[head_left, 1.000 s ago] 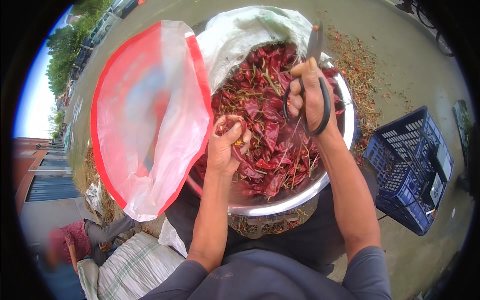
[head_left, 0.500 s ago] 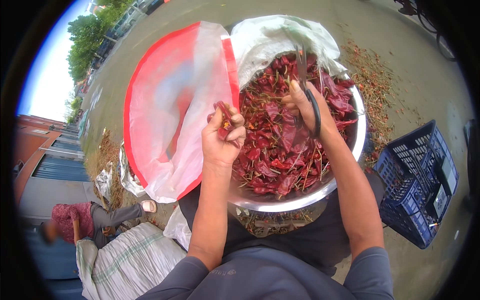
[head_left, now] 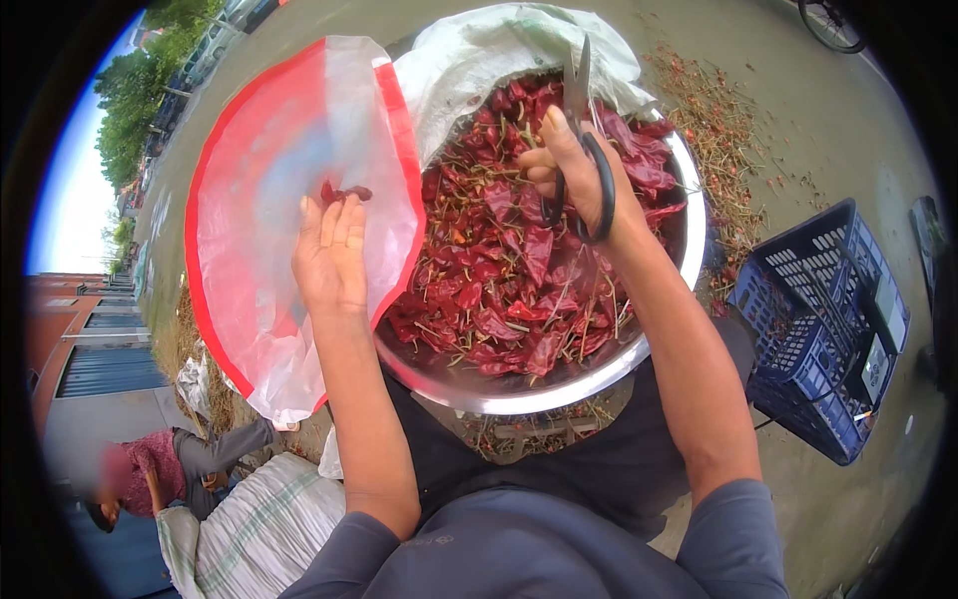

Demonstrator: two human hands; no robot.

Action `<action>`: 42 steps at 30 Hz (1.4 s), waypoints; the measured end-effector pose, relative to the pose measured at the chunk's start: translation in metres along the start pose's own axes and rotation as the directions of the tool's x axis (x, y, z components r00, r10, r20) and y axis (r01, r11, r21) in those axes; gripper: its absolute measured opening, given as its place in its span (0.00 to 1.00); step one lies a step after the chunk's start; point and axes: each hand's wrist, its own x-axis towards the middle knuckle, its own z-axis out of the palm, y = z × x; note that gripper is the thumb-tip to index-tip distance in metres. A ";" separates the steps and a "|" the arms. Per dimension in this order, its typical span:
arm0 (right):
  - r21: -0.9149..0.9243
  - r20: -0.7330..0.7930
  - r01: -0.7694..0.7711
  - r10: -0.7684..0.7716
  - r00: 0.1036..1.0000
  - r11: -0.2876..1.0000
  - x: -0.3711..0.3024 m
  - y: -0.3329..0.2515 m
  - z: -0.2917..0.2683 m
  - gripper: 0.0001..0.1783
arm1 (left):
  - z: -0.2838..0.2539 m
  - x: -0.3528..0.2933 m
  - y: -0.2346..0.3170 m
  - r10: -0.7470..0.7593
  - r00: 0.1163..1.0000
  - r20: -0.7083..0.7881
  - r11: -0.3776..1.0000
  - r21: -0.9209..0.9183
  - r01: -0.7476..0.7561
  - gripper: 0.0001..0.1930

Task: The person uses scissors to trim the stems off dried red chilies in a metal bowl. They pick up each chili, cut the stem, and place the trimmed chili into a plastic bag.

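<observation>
My left hand is over the mouth of a translucent plastic bag with a red border, its fingers stretched out. A few dried red chili peppers are just past the fingertips, inside the bag's opening. In my right hand is a pair of black-handled scissors, blades pointing away from me and slightly apart. That hand is above a wide metal basin heaped with dried red chilies, many with stems on. A white woven sack is draped over the basin's far side.
To the right stands a blue plastic crate with a dark device in it. Cut stems and chili bits litter the ground beyond the basin. At lower left, a person is beside a stuffed white sack. A wheel shows at top right.
My left hand has moved left from the basin's edge to over the bag, and its fingers have opened, letting the chilies go. The right hand still holds the scissors. The whole view has shifted somewhat.
</observation>
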 end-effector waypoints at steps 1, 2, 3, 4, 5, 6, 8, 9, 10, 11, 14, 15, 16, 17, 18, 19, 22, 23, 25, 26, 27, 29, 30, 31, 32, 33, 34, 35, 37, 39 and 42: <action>-0.003 -0.003 0.001 -0.001 1.000 1.000 -0.003 -0.004 0.003 0.40 | 0.002 -0.002 -0.012 0.038 0.999 0.013 0.998 0.056 -0.039 0.24; -0.003 -0.011 -0.008 0.008 1.000 1.000 -0.005 -0.006 0.003 0.40 | 0.001 -0.001 -0.024 0.076 0.997 0.030 0.991 0.108 -0.078 0.21; -0.002 -0.018 -0.017 0.017 1.000 1.000 -0.007 -0.007 0.004 0.40 | 0.001 0.000 -0.036 0.112 0.993 0.049 0.980 0.160 -0.118 0.19; -0.006 -0.031 -0.026 0.025 0.999 1.000 -0.008 -0.007 0.002 0.40 | 0.019 -0.008 -0.048 0.168 0.986 -0.006 0.959 0.232 -0.162 0.14; -0.005 -0.032 -0.026 0.026 0.999 1.000 -0.008 -0.009 0.001 0.40 | 0.025 -0.007 -0.058 0.113 0.992 0.059 0.926 0.356 -0.127 0.12; -0.003 -0.033 -0.027 0.026 0.999 1.000 -0.008 -0.009 0.000 0.40 | 0.029 -0.002 -0.069 0.051 0.992 0.116 0.874 0.475 -0.101 0.11; 0.003 -0.046 -0.034 0.034 0.998 0.999 -0.007 -0.009 -0.001 0.42 | 0.040 0.006 -0.091 -0.045 0.978 0.205 0.676 0.727 -0.121 0.08; -0.006 -0.050 -0.039 0.039 0.998 0.999 -0.006 -0.010 -0.002 0.42 | 0.043 0.013 -0.101 -0.077 0.968 0.239 0.521 0.838 -0.165 0.08; -0.017 -0.059 -0.040 0.039 0.997 0.999 -0.006 -0.012 -0.005 0.43 | 0.031 0.031 -0.120 0.035 0.923 0.384 0.293 0.879 -0.377 0.07; -0.026 -0.070 -0.043 0.041 0.997 0.999 -0.005 -0.013 -0.008 0.43 | 0.028 0.045 -0.128 0.085 0.841 0.535 0.065 0.839 -0.540 0.08; 0.008 -0.176 0.024 -0.023 0.984 1.000 -0.001 -0.010 -0.009 0.46 | 0.022 0.071 -0.138 -0.013 0.659 0.752 -0.411 0.596 -0.690 0.08; 0.025 -0.214 0.049 -0.043 0.976 0.998 -0.001 -0.010 -0.008 0.47 | 0.016 0.073 -0.141 -0.013 0.668 0.744 -0.445 0.594 -0.670 0.08; 0.061 -0.195 0.001 0.011 0.981 0.998 -0.002 -0.013 -0.011 0.44 | 0.019 0.071 -0.143 -0.011 0.675 0.738 -0.475 0.590 -0.653 0.08; 0.122 -0.188 -0.022 0.045 0.981 0.992 -0.001 -0.012 -0.012 0.43 | 0.020 0.068 -0.143 -0.008 0.683 0.730 -0.506 0.586 -0.633 0.08; 0.183 -0.176 -0.046 0.078 0.981 0.982 -0.001 -0.011 -0.013 0.43 | 0.019 0.065 -0.141 -0.094 0.746 0.659 -0.555 0.587 -0.589 0.06; 0.243 -0.167 -0.068 0.111 0.980 0.968 0.000 -0.010 -0.015 0.42 | 0.026 0.056 -0.136 -0.121 0.761 0.637 -0.512 0.617 -0.598 0.06; 0.294 -0.138 -0.123 0.169 0.976 0.948 -0.001 -0.009 -0.015 0.38 | 0.051 0.007 -0.093 -0.015 0.703 0.711 -0.393 0.642 -0.658 0.12; 0.293 -0.125 -0.129 0.172 0.977 0.947 -0.002 -0.009 -0.014 0.37 | 0.057 -0.011 -0.072 0.144 0.590 0.795 -0.362 0.597 -0.716 0.17; 0.300 -0.104 -0.126 0.164 0.981 0.945 -0.002 -0.009 -0.011 0.36 | 0.047 -0.015 -0.033 0.392 0.450 0.802 -0.586 0.595 -0.550 0.20; 0.296 -0.107 -0.126 0.165 0.980 0.947 -0.002 -0.009 -0.011 0.36 | 0.034 -0.012 -0.018 0.392 0.562 0.728 -0.579 0.670 -0.464 0.19; 0.292 -0.113 -0.126 0.165 0.980 0.948 -0.002 -0.009 -0.011 0.36 | 0.020 -0.007 -0.004 0.391 0.662 0.640 -0.572 0.732 -0.370 0.19; 0.312 -0.100 -0.111 0.149 0.984 0.943 0.000 -0.006 -0.012 0.36 | 0.010 -0.012 0.005 0.394 0.760 0.518 -0.462 0.826 -0.324 0.17; 0.329 -0.088 -0.107 0.143 0.986 0.938 0.000 -0.005 -0.009 0.36 | 0.007 -0.020 0.007 0.394 0.771 0.500 -0.355 0.857 -0.374 0.16; 0.336 -0.089 -0.102 0.139 0.986 0.936 -0.001 -0.004 -0.009 0.36 | 0.005 -0.028 0.004 0.385 0.787 0.481 -0.229 0.876 -0.423 0.16; 0.332 -0.109 -0.110 0.154 0.982 0.937 -0.003 -0.007 -0.005 0.36 | 0.011 -0.046 -0.005 0.402 0.682 0.611 -0.280 0.791 -0.544 0.13; 0.318 -0.121 -0.063 0.106 0.987 0.946 0.001 0.000 -0.006 0.50 | 0.017 -0.063 -0.019 0.319 0.657 0.683 -0.209 0.727 -0.654 0.12; 0.299 -0.139 -0.044 0.089 0.986 0.953 0.002 0.001 -0.005 0.51 | 0.023 -0.078 -0.032 0.248 0.615 0.748 -0.135 0.656 -0.743 0.11; 0.285 -0.151 -0.019 0.064 0.986 0.958 0.005 0.000 -0.004 0.51 | 0.025 -0.083 -0.049 0.158 0.568 0.808 -0.055 0.581 -0.812 0.10; 0.280 -0.170 0.009 0.040 0.985 0.960 0.008 0.001 -0.008 0.53 | 0.027 -0.074 -0.084 0.033 0.572 0.820 0.005 0.572 -0.820 0.11; 0.270 -0.199 0.024 0.032 0.979 0.962 0.008 0.000 -0.011 0.53 | 0.031 -0.046 -0.116 0.069 0.656 0.752 0.024 0.656 -0.754 0.13; 0.309 -0.163 -0.026 0.080 0.983 0.951 0.006 0.000 -0.014 0.54 | 0.026 -0.004 -0.155 0.095 0.704 0.703 -0.120 0.711 -0.693 0.16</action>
